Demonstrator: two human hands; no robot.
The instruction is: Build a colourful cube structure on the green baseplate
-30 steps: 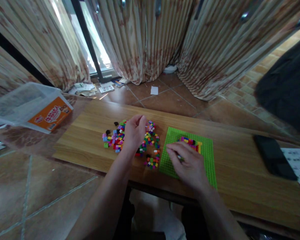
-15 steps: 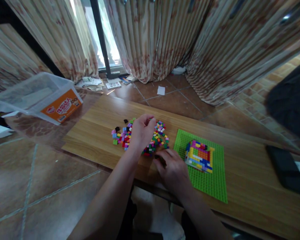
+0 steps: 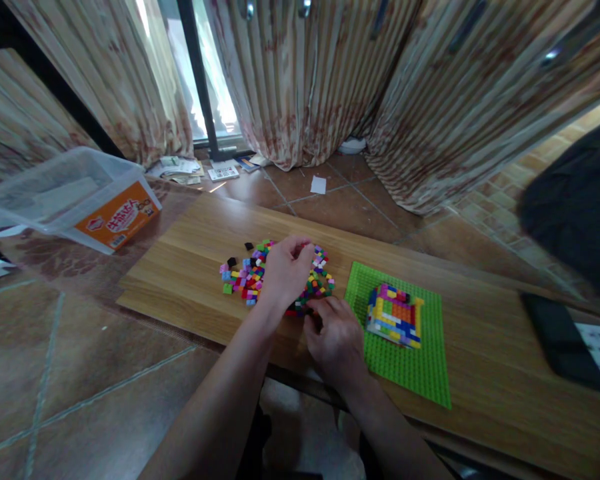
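With my left grip (image 3: 286, 270) curled over the brick pile (image 3: 253, 277) on the bench (image 3: 180, 267) and my right grip (image 3: 336, 333) at its near edge, holding what I cannot tell, I should pinch lightly, without scattering neighbours.

Background: floor-length curtains (image 3: 320, 87), beige, vertically pleated, with reddish-brown blotched pattern, spanning far side. Gap left of centre exposes window (image 3: 217, 93), brightest area in view, crossed by dark upright frame (image 3: 199, 73); daylight enters here. Floor (image 3: 130, 373): large brown tiles with pale grout lines; at right, smaller, paler brick-like tiles (image 3: 510, 193). Foreground: long wooden table (image 3: 480, 353), light-brown grain, soft sheen at far left edge.
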